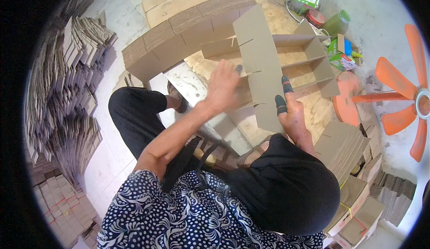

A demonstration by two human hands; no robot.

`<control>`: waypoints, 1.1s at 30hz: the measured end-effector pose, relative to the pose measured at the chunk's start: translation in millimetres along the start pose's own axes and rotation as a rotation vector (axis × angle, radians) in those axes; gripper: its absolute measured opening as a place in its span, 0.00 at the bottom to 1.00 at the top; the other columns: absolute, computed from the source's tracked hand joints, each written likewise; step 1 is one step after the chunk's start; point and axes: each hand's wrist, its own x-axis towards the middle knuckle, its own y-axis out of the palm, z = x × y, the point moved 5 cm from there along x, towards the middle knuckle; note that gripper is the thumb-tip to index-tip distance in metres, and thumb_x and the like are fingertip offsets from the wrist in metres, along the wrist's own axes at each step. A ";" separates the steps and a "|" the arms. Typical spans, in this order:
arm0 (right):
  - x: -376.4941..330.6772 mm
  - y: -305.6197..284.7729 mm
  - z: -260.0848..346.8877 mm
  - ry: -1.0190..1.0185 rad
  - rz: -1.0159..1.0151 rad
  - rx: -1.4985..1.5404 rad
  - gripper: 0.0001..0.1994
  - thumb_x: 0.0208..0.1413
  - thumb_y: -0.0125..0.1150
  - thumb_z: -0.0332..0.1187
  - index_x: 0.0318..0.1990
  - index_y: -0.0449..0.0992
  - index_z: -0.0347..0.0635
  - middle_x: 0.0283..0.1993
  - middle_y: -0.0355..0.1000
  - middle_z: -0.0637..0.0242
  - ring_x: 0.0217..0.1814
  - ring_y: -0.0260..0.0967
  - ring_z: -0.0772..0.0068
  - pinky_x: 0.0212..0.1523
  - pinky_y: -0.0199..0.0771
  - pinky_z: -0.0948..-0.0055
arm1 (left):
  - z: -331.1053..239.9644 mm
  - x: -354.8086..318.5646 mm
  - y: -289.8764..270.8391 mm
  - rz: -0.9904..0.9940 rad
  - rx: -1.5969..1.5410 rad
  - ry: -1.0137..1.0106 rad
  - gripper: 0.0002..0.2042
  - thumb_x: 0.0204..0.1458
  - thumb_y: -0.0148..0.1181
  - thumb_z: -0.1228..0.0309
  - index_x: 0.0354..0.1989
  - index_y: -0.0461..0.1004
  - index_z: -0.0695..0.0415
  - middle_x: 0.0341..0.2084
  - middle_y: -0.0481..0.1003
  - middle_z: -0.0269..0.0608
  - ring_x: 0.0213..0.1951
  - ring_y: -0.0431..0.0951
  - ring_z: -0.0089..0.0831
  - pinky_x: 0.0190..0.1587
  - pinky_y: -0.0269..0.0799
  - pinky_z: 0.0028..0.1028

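A plywood surface (326, 108) stood on a pale floor (105, 161), cardboard stacks (74, 92) to the left, an orange fan (395, 78) at right. Blur softened the left hand (224, 85), beside the slotted strip's (260, 65) left edge; whether it touched could not be told. The right hand (294, 114), its lower fingers hidden, held the opposite edge. That flat, matte brown strip lay across a cardboard grid (323, 70) on the plywood.

The person wears a navy top (201, 217) patterned with white dots and curling leaves, a short left sleeve (134, 191), and black trousers (286, 186). Dark finger covers (281, 103), one red-banded, sheathe two right-hand digits.
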 end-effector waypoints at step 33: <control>-6.4 38.5 -18.6 0.019 0.023 0.069 0.18 0.33 0.55 0.16 0.36 0.67 0.38 0.29 0.70 0.47 0.32 0.70 0.42 0.30 0.70 0.52 | 116.1 53.6 60.9 0.500 0.026 -0.211 0.07 0.41 0.49 0.80 0.30 0.71 0.60 0.27 0.74 0.53 0.37 0.75 0.50 0.40 0.69 0.44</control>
